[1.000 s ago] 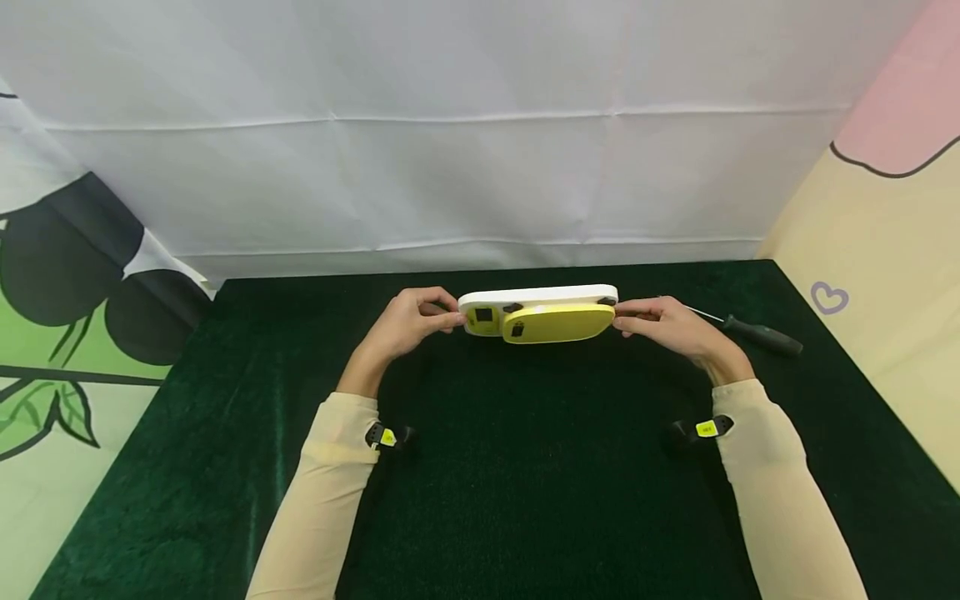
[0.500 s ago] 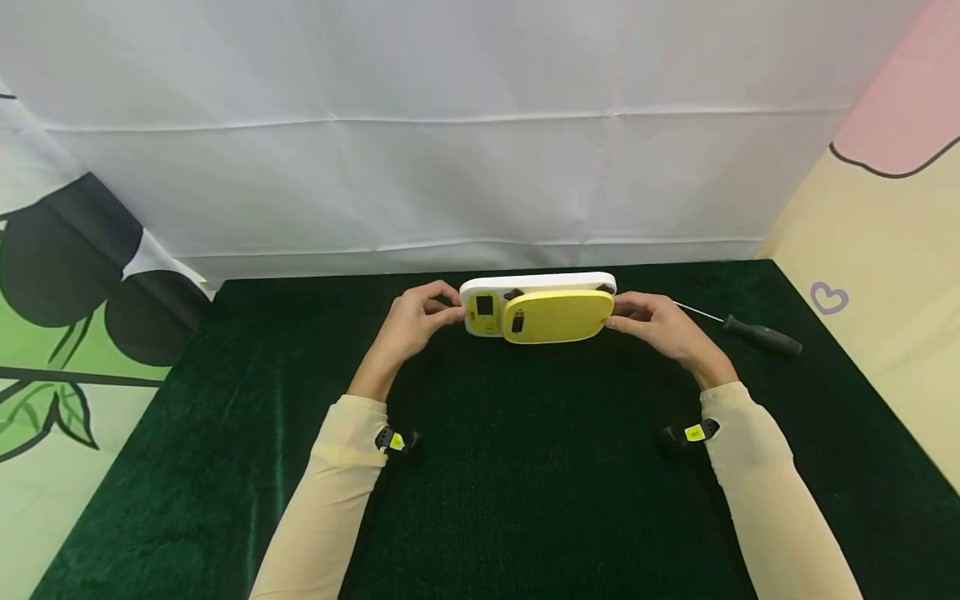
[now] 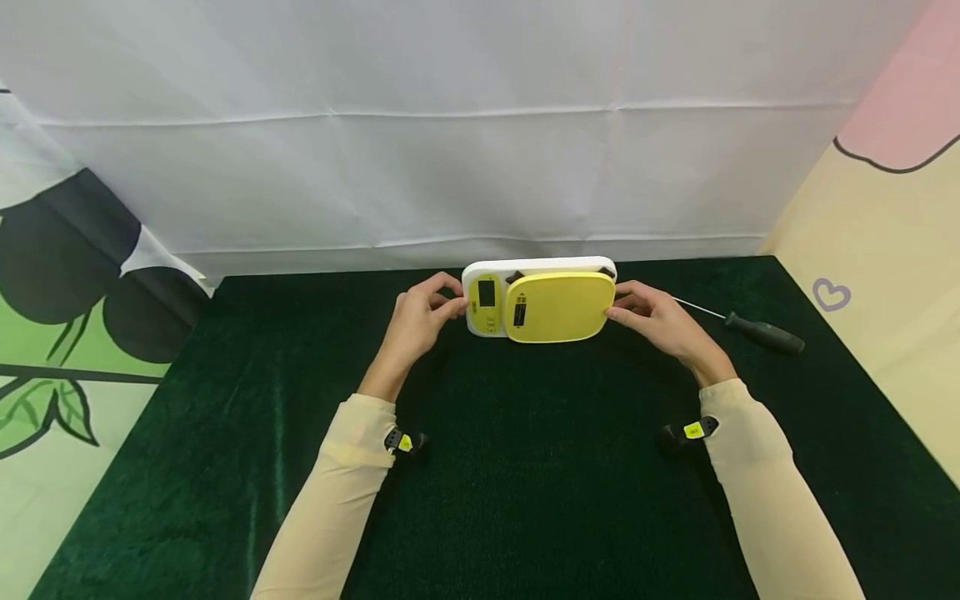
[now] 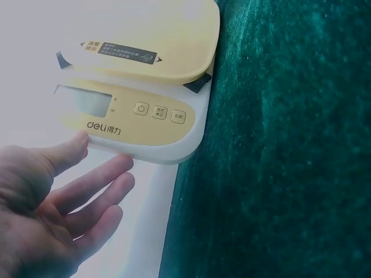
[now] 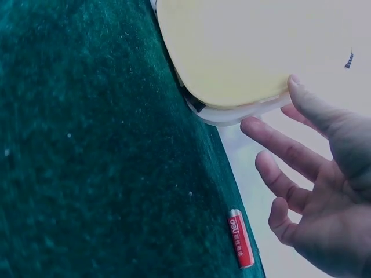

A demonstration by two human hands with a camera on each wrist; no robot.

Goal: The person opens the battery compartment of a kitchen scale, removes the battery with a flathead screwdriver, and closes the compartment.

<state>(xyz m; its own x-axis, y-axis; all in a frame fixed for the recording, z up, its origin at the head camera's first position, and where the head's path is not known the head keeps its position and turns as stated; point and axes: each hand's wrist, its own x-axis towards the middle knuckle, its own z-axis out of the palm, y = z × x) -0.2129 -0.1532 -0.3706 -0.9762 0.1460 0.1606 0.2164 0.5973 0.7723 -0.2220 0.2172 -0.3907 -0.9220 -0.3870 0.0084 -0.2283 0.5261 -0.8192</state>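
A white kitchen scale (image 3: 486,325) with a yellow weighing plate (image 3: 562,308) stands tilted up on its long edge toward the back of the table, its top side facing me. My left hand (image 3: 414,321) pinches its left end, beside the display (image 4: 87,101) and buttons. At the opposite end my right hand (image 3: 660,321) grips the edge between thumb and fingers; the right wrist view has the thumb at the rim of the yellow plate. The remaining right fingers (image 5: 284,185) spread loosely below. The scale's underside is hidden.
A screwdriver (image 3: 765,333) with a dark handle lies to the right, behind my right hand. A red and white battery (image 5: 240,238) lies near the table edge in the right wrist view. Dark green cloth (image 3: 525,467) covers the table, and a white curtain (image 3: 480,183) hangs behind it.
The kitchen scale has tipped further upright, its top edge rising, so more of its yellow plate and display shows. My right hand has shifted slightly left and my left hand slightly up.
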